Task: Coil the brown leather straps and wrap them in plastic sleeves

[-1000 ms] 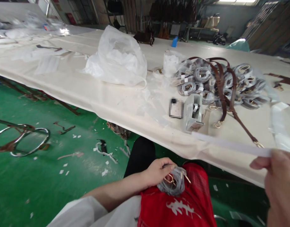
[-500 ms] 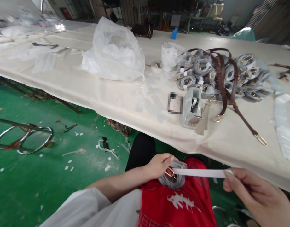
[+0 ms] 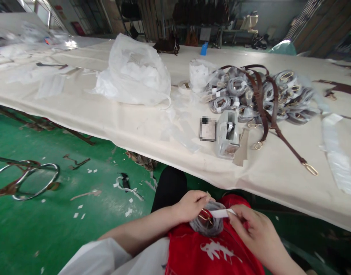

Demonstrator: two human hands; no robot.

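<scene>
Right between both hands [image 3: 251, 225], the wrapped coil [image 3: 207, 225], low down.

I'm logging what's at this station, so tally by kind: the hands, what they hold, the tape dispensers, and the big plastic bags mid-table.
Hands (left hand, right hand): 2
Wrapped coil, held: 1
White strip, held: 1
Tape dispenser: 1
Big plastic bag, mid-table: 1
Total: 6

Left hand [image 3: 194, 206] gripping coiled strap [image 3: 208, 223], right hand [image 3: 251, 229] pinching white strip [image 3: 220, 213]
</scene>
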